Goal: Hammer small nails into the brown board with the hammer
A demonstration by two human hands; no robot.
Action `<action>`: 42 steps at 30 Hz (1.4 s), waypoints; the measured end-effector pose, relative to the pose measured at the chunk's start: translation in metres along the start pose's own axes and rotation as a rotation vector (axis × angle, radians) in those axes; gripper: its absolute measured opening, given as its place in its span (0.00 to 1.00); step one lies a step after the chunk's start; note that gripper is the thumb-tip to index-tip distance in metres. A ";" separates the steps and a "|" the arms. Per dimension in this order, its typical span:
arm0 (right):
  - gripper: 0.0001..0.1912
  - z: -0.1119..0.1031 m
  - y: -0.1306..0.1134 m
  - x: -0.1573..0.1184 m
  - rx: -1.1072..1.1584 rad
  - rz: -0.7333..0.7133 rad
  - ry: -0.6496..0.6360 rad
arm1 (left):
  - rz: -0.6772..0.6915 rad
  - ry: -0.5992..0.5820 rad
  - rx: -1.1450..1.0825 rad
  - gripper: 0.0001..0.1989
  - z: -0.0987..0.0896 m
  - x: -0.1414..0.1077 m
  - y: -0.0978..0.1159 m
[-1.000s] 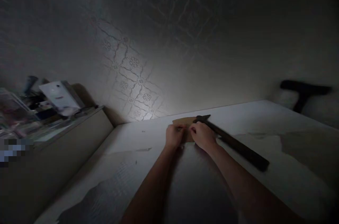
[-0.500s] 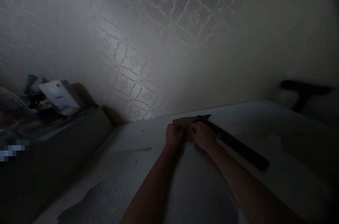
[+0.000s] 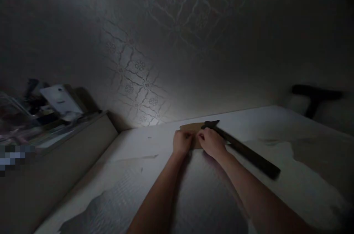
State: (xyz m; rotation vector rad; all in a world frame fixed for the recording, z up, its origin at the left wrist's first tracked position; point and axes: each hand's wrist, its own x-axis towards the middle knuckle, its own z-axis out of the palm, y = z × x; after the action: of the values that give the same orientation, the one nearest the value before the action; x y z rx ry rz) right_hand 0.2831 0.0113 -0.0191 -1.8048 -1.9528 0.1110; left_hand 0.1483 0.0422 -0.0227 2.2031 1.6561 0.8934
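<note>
Work piece: a flat brown cardboard-like piece point(image 3: 193, 130) lies on the pale work surface point(image 3: 155, 152), close to the far edge where the surface meets the wall.
Left hand point(image 3: 181, 142): rests on the near left part of the brown piece, fingers curled together and pressing down on it; whether anything small is pinched between them cannot be told in this light.
Right hand point(image 3: 212, 143): sits just beside the left, on the near right part of the same piece, fingers bent and close together at its edge; any pinch is too dark to confirm.
Tool: a dark long-handled hammer point(image 3: 243, 151) lies on the surface, its head touching or overlapping the brown piece, its handle running out to the right behind the right hand.
Handling judgement: with both hands this close, the piece is best kept flat under even pressure, fingertips clear of the hammer head.
Surroundings: patterned wallpaper point(image 3: 138, 79) stands behind; a cluttered side shelf point(image 3: 55, 116) is to the left with a white boxy item point(image 3: 61, 99) on it; a dark T-shaped object point(image 3: 315, 97) is at far right.
Markings: no brand, label or writing is legible; a blurred patch sits at the left edge.
</note>
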 end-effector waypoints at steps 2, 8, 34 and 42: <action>0.14 0.000 0.000 0.000 0.004 -0.003 -0.008 | -0.004 -0.007 -0.008 0.11 -0.001 -0.001 0.001; 0.15 -0.006 0.003 -0.001 -0.064 0.048 0.067 | -0.062 -0.016 -0.057 0.12 -0.002 -0.002 0.004; 0.13 -0.025 0.031 -0.010 -0.236 0.420 0.134 | -0.070 -0.038 -0.157 0.17 0.002 -0.003 -0.001; 0.13 -0.023 0.030 -0.005 -0.169 0.234 0.253 | -0.056 -0.038 -0.212 0.20 0.003 -0.002 -0.005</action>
State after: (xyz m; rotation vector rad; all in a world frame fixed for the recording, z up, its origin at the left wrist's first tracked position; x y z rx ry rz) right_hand 0.3197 0.0040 -0.0112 -2.0411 -1.6132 -0.2031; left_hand 0.1459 0.0425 -0.0288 2.0110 1.5217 0.9587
